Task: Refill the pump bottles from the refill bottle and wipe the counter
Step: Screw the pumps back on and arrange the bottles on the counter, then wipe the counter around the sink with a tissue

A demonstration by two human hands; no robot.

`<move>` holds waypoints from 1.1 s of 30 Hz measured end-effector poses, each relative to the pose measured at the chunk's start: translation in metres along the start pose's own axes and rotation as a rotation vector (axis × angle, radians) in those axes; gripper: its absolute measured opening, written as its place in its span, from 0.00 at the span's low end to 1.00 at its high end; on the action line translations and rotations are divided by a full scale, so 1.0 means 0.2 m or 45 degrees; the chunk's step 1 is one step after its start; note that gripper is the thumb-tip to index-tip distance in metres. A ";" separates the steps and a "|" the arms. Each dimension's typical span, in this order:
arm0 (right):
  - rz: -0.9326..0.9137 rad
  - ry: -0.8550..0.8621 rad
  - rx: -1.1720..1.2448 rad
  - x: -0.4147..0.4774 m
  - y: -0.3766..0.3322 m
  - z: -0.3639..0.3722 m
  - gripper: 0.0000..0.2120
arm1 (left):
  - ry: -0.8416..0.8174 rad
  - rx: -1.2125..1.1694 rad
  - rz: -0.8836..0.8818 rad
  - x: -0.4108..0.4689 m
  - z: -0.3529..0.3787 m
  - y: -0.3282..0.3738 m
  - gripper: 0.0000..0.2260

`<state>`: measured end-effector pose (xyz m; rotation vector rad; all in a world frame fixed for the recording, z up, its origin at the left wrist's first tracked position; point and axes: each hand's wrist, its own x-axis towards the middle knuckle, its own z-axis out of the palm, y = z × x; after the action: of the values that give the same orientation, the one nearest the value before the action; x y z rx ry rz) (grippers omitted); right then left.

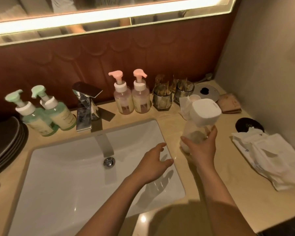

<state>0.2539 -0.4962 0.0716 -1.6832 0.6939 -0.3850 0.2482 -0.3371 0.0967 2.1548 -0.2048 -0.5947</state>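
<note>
Clear refill bottle with broad white square cap, tilted, gripped low by the right hand. Two green pump bottles upright at the tabletop's back left. Two pink pump bottles upright, touching, back centre, pumps on.

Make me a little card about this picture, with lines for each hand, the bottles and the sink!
left hand: open, over the sink
right hand: holds the white-capped bottle, beside the sink
green pump bottles: two, left of the tap
pink pump bottles: two, right of the tap
glasses: right of the pink pump bottles
white cloths: on the counter, far right
</note>
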 end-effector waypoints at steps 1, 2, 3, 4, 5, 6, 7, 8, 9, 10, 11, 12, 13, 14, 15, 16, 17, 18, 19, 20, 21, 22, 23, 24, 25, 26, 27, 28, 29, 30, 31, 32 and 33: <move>-0.005 0.023 -0.031 0.02 -0.01 0.03 0.40 | 0.004 0.003 -0.001 0.00 0.00 0.00 0.27; -0.004 0.039 -0.051 0.05 -0.01 0.07 0.37 | 0.004 0.000 -0.006 0.00 0.01 0.00 0.27; -0.006 0.041 -0.069 0.08 -0.01 0.10 0.35 | 0.004 -0.008 -0.013 0.01 0.01 0.00 0.27; -0.010 0.027 -0.083 0.12 -0.01 0.14 0.34 | 0.001 -0.016 -0.023 0.01 0.02 -0.01 0.27; -0.018 0.007 -0.095 0.14 -0.02 0.16 0.34 | 0.001 -0.025 -0.026 0.01 0.03 0.00 0.27; -0.020 -0.016 -0.103 0.19 -0.02 0.21 0.35 | 0.004 -0.034 -0.035 0.02 0.03 -0.01 0.27; -0.027 -0.030 -0.112 0.22 -0.03 0.24 0.36 | 0.006 -0.042 -0.041 0.03 0.04 -0.01 0.27; -0.039 -0.045 -0.114 0.25 -0.03 0.27 0.37 | 0.004 -0.052 -0.050 0.04 0.04 -0.01 0.27; -0.051 -0.053 -0.112 0.28 -0.05 0.31 0.37 | 0.000 -0.060 -0.058 0.04 0.04 -0.01 0.27; -0.055 -0.057 -0.110 0.31 -0.06 0.35 0.38 | -0.001 -0.060 -0.070 0.06 0.04 -0.02 0.27; -0.058 -0.061 -0.110 0.33 -0.07 0.38 0.39 | 0.002 -0.060 -0.077 0.06 0.04 -0.03 0.27; -0.062 -0.069 -0.116 0.36 -0.08 0.41 0.39 | 0.004 -0.057 -0.088 0.07 0.04 -0.03 0.26; -0.068 -0.078 -0.129 0.38 -0.09 0.44 0.37 | 0.008 -0.057 -0.096 0.08 0.03 -0.04 0.26; -0.072 -0.082 -0.152 0.40 -0.09 0.47 0.35 | 0.014 -0.056 -0.103 0.09 0.03 -0.05 0.26; -0.074 -0.076 -0.178 0.42 -0.10 0.50 0.34 | 0.019 -0.060 -0.113 0.09 0.02 -0.06 0.26; -0.077 -0.068 -0.197 0.44 -0.10 0.52 0.35 | 0.024 -0.063 -0.124 0.10 0.02 -0.06 0.26; -0.080 -0.066 -0.214 0.45 -0.10 0.53 0.37 | 0.029 -0.069 -0.129 0.10 0.02 -0.06 0.26; -0.084 -0.068 -0.233 0.46 -0.10 0.54 0.39 | 0.033 -0.071 -0.135 0.10 0.02 -0.07 0.25; -0.086 -0.067 -0.249 0.47 -0.10 0.55 0.40 | 0.036 -0.070 -0.138 0.10 0.02 -0.07 0.25; -0.089 -0.073 -0.255 0.48 -0.10 0.55 0.41 | 0.038 -0.069 -0.139 0.10 0.02 -0.07 0.25; -0.088 -0.089 -0.254 0.49 -0.09 0.55 0.41 | 0.039 -0.070 -0.139 0.10 0.02 -0.07 0.25; -0.080 -0.110 -0.240 0.49 -0.09 0.55 0.41 | 0.037 -0.072 -0.138 0.10 0.02 -0.08 0.25; -0.065 -0.131 -0.220 0.49 -0.09 0.54 0.43 | 0.033 -0.076 -0.136 0.09 0.02 -0.07 0.25; -0.052 -0.154 -0.197 0.48 -0.08 0.54 0.45 | 0.032 -0.081 -0.137 0.08 0.02 -0.08 0.25; -0.048 -0.174 -0.177 0.47 -0.07 0.52 0.47 | 0.034 -0.083 -0.129 0.07 0.02 -0.07 0.25; -0.054 -0.188 -0.169 0.45 -0.06 0.51 0.49 | 0.042 -0.089 -0.126 0.06 0.02 -0.07 0.25; -0.067 -0.183 -0.166 0.42 -0.05 0.48 0.49 | 0.047 -0.091 -0.121 0.05 0.02 -0.06 0.25; -0.087 -0.172 -0.152 0.38 -0.04 0.45 0.48 | 0.052 -0.090 -0.113 0.05 0.02 -0.05 0.24; -0.093 -0.163 -0.123 0.34 -0.02 0.41 0.46 | 0.049 -0.088 -0.101 0.04 0.03 -0.03 0.23; -0.094 -0.168 -0.082 0.30 0.01 0.37 0.42 | 0.047 -0.085 -0.085 0.03 0.03 -0.02 0.23; -0.080 -0.178 -0.044 0.26 0.04 0.33 0.38 | 0.037 -0.083 -0.068 0.03 0.04 -0.01 0.22; -0.061 -0.176 -0.011 0.21 0.07 0.25 0.33 | 0.011 -0.079 -0.043 0.01 0.07 0.02 0.21; -0.045 -0.186 0.007 0.16 0.11 0.20 0.26 | -0.005 -0.087 -0.026 0.00 0.08 0.02 0.19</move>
<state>0.2975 -0.4893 0.0379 -1.7017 0.5552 -0.2851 0.2408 -0.3514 0.0923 2.0922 -0.1625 -0.6097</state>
